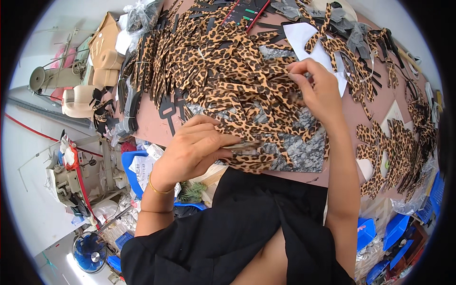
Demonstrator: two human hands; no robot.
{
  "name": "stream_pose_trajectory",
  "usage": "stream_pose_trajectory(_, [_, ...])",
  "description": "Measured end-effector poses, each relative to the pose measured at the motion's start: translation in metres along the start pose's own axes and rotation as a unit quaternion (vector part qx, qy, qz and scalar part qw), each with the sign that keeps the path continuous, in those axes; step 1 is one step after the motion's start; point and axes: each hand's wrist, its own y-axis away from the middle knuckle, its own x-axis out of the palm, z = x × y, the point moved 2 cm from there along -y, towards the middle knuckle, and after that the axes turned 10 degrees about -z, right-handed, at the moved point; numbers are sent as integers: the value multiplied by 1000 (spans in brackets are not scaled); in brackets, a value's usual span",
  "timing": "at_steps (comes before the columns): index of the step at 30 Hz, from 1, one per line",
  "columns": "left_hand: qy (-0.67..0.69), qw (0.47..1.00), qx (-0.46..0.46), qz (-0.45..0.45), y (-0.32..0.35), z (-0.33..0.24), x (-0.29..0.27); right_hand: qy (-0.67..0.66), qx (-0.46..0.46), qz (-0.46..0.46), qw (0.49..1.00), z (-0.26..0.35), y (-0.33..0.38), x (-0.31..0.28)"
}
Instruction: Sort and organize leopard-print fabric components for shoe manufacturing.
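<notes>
Near the front of the worktable, my left hand (199, 145) is closed, its thumb and fingers pinching a small stack of leopard-print strips (251, 163); some of the stack is blurred. Farther right and higher, my right hand (316, 88) has its thumb and forefinger together at the end of a leopard-print strip (277, 66). Under and between both hands lies a grey stone-patterned slab (304, 149), partly covered by loose strips. Beyond the hands spreads a large pile of leopard-print strips (190, 61).
A phone-like device with a red edge (247, 13) lies at the back. White paper (301, 40) and more leopard-print pieces (389, 152) are to the right. Black cut pieces (167, 111) lie left of the slab. Sewing machines (57, 78) and a blue fan (90, 251) stand left.
</notes>
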Motion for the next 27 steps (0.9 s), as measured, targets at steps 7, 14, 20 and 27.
stream_pose_trajectory(7, [-16,998,50,34,1,5,11,-24,-36,144,989,40,54,6])
stream_pose_trajectory(14, [-20,994,13,103,16,35,64,-18,122,-33,992,4,43,7])
stream_pose_trajectory(20, [-1,995,5,100,0,11,26,148,-74,-5,986,-19,14,22])
stream_pose_trajectory(27, [-19,999,5,49,-9,6,9,246,-219,-104,938,41,25,-5])
